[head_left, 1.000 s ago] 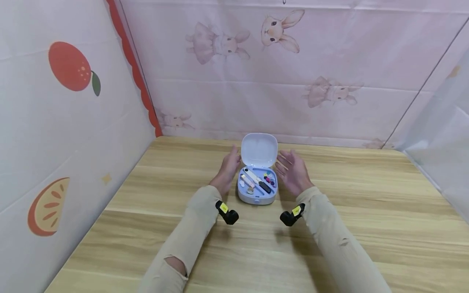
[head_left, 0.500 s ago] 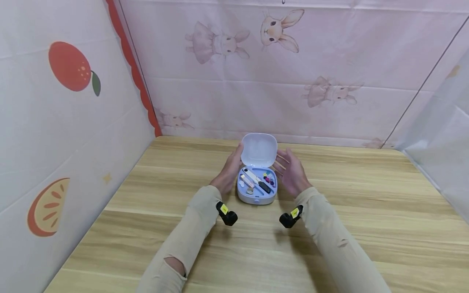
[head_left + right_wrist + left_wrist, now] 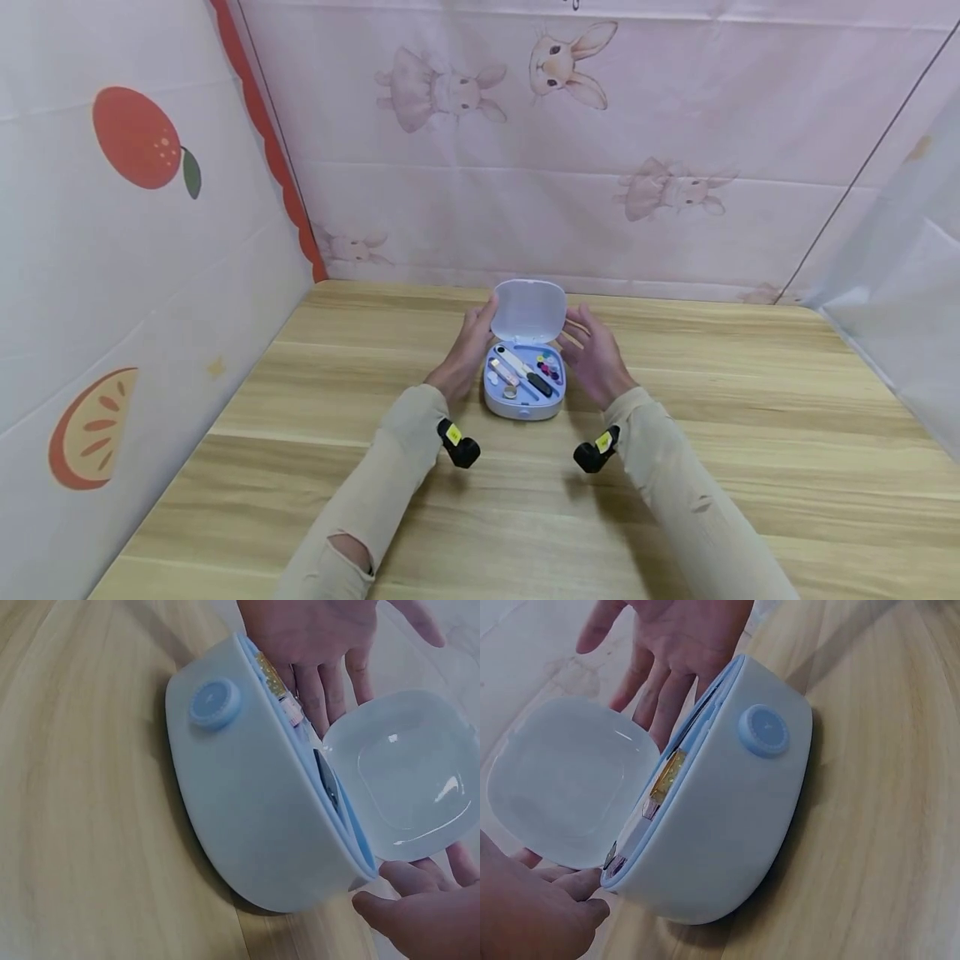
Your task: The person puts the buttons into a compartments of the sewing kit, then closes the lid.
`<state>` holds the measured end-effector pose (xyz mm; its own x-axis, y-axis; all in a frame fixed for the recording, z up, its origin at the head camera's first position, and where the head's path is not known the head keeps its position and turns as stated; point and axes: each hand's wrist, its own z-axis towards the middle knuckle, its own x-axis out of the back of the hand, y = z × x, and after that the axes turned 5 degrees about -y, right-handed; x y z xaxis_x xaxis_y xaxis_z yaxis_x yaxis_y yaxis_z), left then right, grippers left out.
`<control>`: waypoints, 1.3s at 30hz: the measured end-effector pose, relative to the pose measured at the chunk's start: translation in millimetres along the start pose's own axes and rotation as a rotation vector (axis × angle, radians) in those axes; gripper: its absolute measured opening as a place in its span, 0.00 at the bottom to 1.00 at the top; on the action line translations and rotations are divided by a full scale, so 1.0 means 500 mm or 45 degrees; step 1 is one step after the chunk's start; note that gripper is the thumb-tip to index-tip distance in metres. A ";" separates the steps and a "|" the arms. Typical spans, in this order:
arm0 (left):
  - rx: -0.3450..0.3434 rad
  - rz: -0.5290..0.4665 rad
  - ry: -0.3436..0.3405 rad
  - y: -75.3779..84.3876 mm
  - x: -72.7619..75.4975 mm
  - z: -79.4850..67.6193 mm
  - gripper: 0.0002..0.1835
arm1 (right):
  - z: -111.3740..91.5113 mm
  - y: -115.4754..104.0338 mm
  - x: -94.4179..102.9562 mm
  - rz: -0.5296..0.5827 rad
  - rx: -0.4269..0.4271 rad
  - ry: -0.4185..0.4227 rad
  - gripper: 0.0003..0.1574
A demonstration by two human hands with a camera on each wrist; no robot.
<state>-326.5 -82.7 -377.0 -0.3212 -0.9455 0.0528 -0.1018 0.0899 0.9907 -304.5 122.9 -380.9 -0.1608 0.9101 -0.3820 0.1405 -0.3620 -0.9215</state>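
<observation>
A small white and light-blue lidded box [image 3: 523, 409] stands on the table, its raised lid [image 3: 529, 311] leaning back. In the head view its blue tray holds a white tool with a black end [image 3: 538, 384], a pale stick-like piece and several small coloured bits [image 3: 550, 367]. My left hand [image 3: 467, 346] is at the lid's left side, thumb up along the edge, fingers extended behind the box. Opposite it, my right hand [image 3: 594, 358] has its palm toward the box and its fingertips right at the lid's right edge. A round blue button [image 3: 763, 730] sits on the box's front.
The wood-grain table [image 3: 675, 467] reaches back to a pink rabbit-print sheet [image 3: 480, 200]. A fruit-print sheet [image 3: 187, 292] hangs along the left side, and a pale one [image 3: 900, 275] on the right. Black wrist cameras [image 3: 459, 444] sit on both sleeves.
My left hand has come in against the lid's left edge. My right fingers have drawn nearer the other edge. The lid has tipped slightly forward; the box base has stayed put.
</observation>
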 end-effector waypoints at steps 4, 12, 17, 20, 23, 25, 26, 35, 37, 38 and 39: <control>-0.022 0.027 0.020 0.001 -0.003 -0.003 0.43 | -0.003 -0.001 -0.001 -0.045 0.011 0.011 0.44; -0.026 0.101 0.041 -0.001 -0.006 -0.010 0.46 | -0.008 -0.002 -0.002 -0.147 0.029 -0.001 0.44; -0.018 0.133 0.069 -0.001 -0.007 -0.016 0.44 | -0.011 0.000 -0.006 -0.195 0.038 0.021 0.45; -0.021 0.150 0.091 -0.002 -0.007 -0.019 0.44 | -0.012 0.001 -0.009 -0.219 0.034 0.043 0.42; -0.028 0.161 0.102 -0.006 -0.007 -0.020 0.43 | -0.012 0.003 -0.010 -0.246 0.035 0.053 0.38; -0.039 0.163 0.097 -0.008 -0.007 -0.022 0.41 | -0.013 0.004 -0.010 -0.253 0.041 0.057 0.36; -0.051 0.156 0.092 -0.009 -0.006 -0.023 0.39 | -0.013 0.005 -0.010 -0.256 0.044 0.058 0.36; -0.148 0.138 0.026 -0.016 -0.001 -0.026 0.31 | -0.014 0.008 -0.007 -0.234 0.103 0.007 0.25; -0.163 0.149 0.015 -0.017 0.001 -0.028 0.31 | -0.016 0.008 -0.003 -0.229 0.120 -0.024 0.21; -0.171 0.153 0.009 -0.017 0.002 -0.029 0.30 | -0.017 0.008 -0.001 -0.238 0.123 -0.042 0.20; -0.182 0.154 0.002 -0.018 0.003 -0.029 0.30 | -0.018 0.008 0.001 -0.244 0.123 -0.054 0.19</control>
<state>-312.3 -89.3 -384.1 -0.3214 -0.9311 0.1726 0.0720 0.1577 0.9849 -295.2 123.7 -384.1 -0.2171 0.9554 -0.2000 0.0093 -0.2028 -0.9792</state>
